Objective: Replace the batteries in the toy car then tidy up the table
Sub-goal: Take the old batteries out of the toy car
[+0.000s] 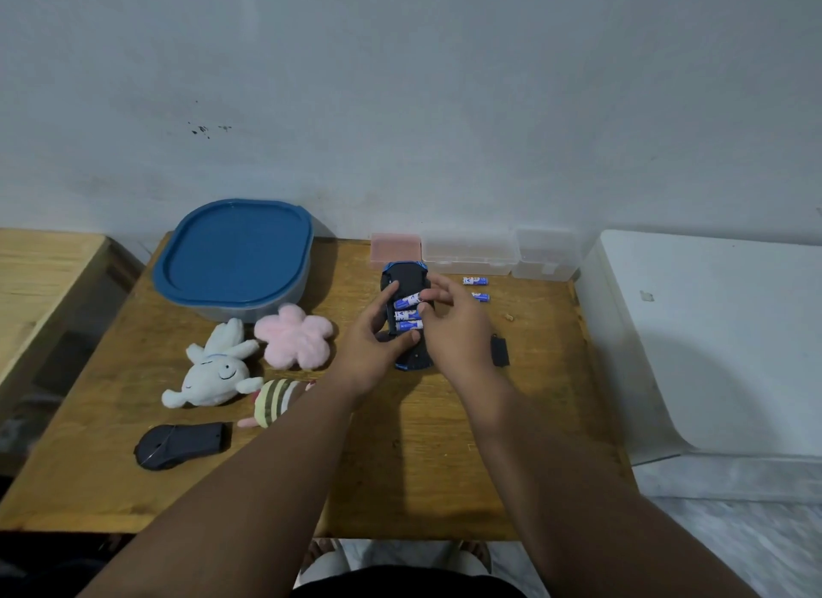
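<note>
1. Forearms (276,486): both bare, entering from the near edge and converging over the middle of the wooden table (400,473).
2. Left hand (371,348): palm turned right, fingers curled round the left flank of the toy car (407,281), index finger on its far part, thumb pressed at its near part; it holds the car steady.
3. Right hand (458,330): knuckles up, fingers bent down to the left, fingertips (429,295) pinching the right end of the tilted battery (407,303).
4. Toy car: black with blue trim, lying underside up at table centre, lengthwise far to near, battery bay uncovered.
5. Tilted battery: at the far slot of the bay, right end raised, not lying flat.
6. Seated batteries (408,320): two, side by side in the slots just nearer than the tilted one.
7. Loose batteries (475,281): two, on the table right of the car, apart from it.
8. Labels: all batteries wear blue-and-white wrappers; the print is too small to read.
9. Black cover (500,351): small panel flat on the table, just right of the right hand.
10. Blue-lidded tub (233,259): far left.
11. Small boxes (469,250): one pink, two clear, in a row along the wall.
12. Plush toys (213,370): white, pink and striped, left of the arms.
13. Black controller (182,444): near left.
</note>
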